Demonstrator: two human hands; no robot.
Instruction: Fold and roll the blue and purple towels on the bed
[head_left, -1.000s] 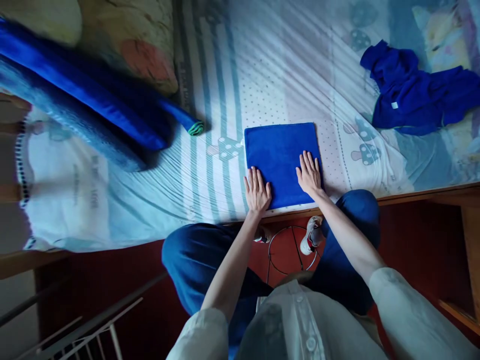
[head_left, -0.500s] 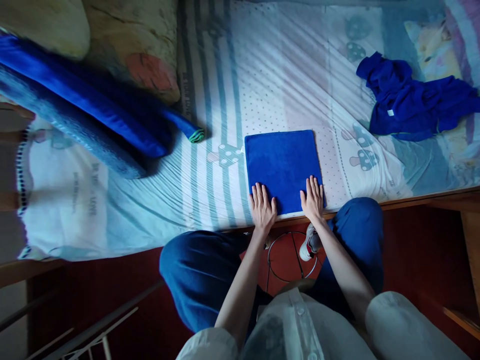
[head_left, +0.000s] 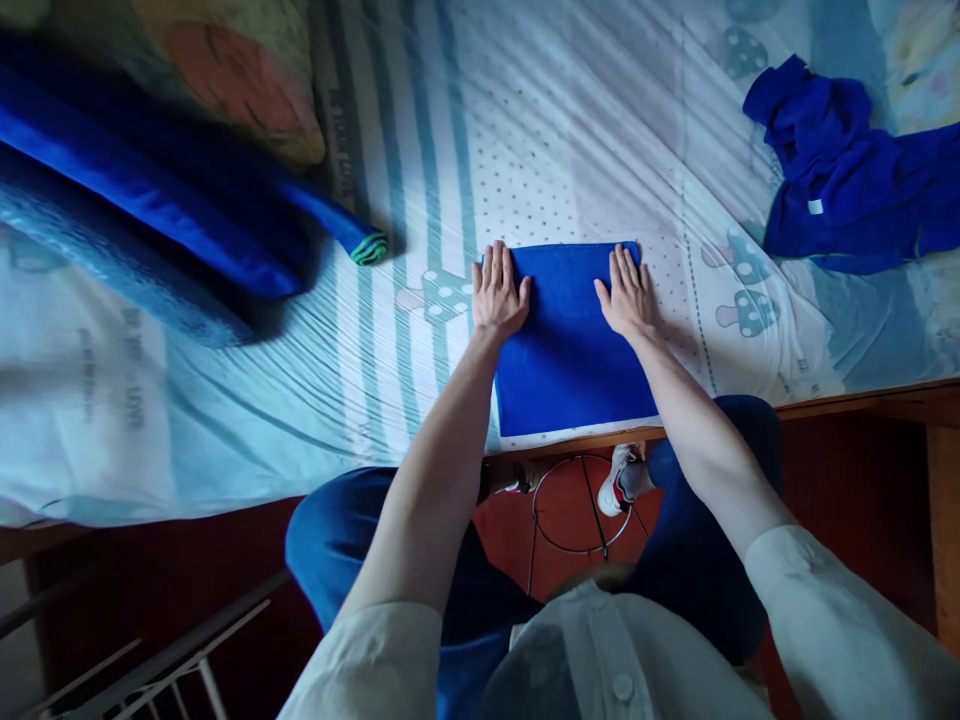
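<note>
A square blue cloth (head_left: 574, 370) lies flat on the bed near its front edge. My left hand (head_left: 499, 295) rests palm down on the cloth's far left corner, fingers stretched out and pointing away from me. On the far right corner lies my right hand (head_left: 628, 290), also flat, its fingers extended. Both hands press on the top surface and grip nothing. Along the far edge of the cloth a stitched seam shows between the hands.
Rolled blue fabrics (head_left: 150, 190) lie on the left, one thin roll (head_left: 367, 247) showing a green-edged end. A crumpled blue cloth (head_left: 832, 165) sits at the right. The patterned bedsheet (head_left: 555, 180) is wrinkled. A wooden bed edge (head_left: 825, 405) runs before my knees.
Both hands have slid forward over the blue cloth, from its near edge to its far corners, staying flat. The camera view has shifted slightly.
</note>
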